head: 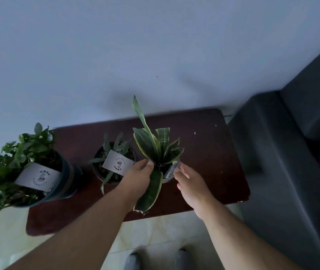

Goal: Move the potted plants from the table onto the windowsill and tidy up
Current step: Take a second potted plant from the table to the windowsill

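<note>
Three potted plants stand in a row on a dark reddish-brown surface [204, 152] set against a pale wall. The person reaches both arms toward the rightmost one, a snake plant [156, 147] with stiff, yellow-edged leaves, one long leaf drooping forward over the near edge between the two forearms. The left hand [137, 177] is against the left side of the snake plant's pot [170, 172], fingers curved around it at the base of the leaves, though the leaves hide how firmly it grips. The right hand [189, 181] sits just beside the pot's right rim with fingers loosely extended; whether the fingertips touch the rim cannot be told. To the left, near the middle of the surface, a small dark pot holds a thin-leaved plant [114, 152] with a white label card [117, 162] leaning in it. At the far left corner a bushy green plant [16, 158] in a larger dark pot carries a similar card [38, 177]. A dark grey sofa [291, 152] stands right of the surface, and pale floor tiles [155, 230] show below.
</note>
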`<state>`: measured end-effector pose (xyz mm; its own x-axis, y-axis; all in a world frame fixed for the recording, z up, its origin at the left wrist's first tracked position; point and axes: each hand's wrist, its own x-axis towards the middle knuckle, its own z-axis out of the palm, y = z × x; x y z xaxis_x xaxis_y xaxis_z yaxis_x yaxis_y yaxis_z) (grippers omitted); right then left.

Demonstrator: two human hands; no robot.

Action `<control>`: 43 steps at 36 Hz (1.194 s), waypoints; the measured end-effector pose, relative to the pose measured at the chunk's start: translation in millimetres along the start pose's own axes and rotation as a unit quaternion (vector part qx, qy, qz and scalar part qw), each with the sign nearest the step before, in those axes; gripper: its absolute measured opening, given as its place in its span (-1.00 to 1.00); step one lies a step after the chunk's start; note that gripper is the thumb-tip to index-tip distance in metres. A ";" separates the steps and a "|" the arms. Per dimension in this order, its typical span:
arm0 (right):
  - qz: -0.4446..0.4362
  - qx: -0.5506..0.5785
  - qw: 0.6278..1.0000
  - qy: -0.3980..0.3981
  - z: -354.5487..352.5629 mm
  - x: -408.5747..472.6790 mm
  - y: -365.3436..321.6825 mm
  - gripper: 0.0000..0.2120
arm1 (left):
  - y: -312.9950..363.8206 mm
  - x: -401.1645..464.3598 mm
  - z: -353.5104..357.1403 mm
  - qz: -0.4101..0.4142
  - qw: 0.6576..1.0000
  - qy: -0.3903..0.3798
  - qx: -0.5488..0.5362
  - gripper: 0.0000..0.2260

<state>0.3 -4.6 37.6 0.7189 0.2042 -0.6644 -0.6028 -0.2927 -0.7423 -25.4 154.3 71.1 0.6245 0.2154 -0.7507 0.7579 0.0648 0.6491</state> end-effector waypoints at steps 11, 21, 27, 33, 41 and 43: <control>-0.074 -0.040 0.996 -0.014 -17.8 -124.1 -88.9 -0.76 | 47.4 -139.3 -28.2 0.016 0.995 0.052 -0.084 -0.81; -0.251 -0.109 0.962 -0.024 29.6 -225.0 -177.4 -0.75 | 58.4 -291.0 -90.1 0.123 0.963 0.103 -0.217 -0.75; -0.282 -0.118 0.948 -0.095 81.6 -263.9 -190.1 -0.80 | 28.7 -346.4 -124.0 0.189 0.919 0.188 -0.289 -0.82; -0.286 -0.120 0.933 -0.180 156.5 -302.9 -168.9 -0.62 | -18.4 -402.4 -173.3 0.213 0.882 0.260 -0.329 -0.87; -0.270 -0.147 0.908 -0.286 268.7 -374.1 -140.9 -0.85 | -104.6 -468.8 -248.2 0.195 0.829 0.357 -0.383 -0.90; -0.276 -0.158 0.898 -0.303 305.1 -398.0 -131.3 -0.80 | -134.6 -485.5 -273.6 0.197 0.816 0.378 -0.390 -0.88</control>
<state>-312.3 237.6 372.9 0.4999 0.8427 -0.1998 -0.0148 -0.2223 -0.9749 -482.2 307.7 381.8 0.2714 0.8902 -0.3658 -0.0094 0.3825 0.9239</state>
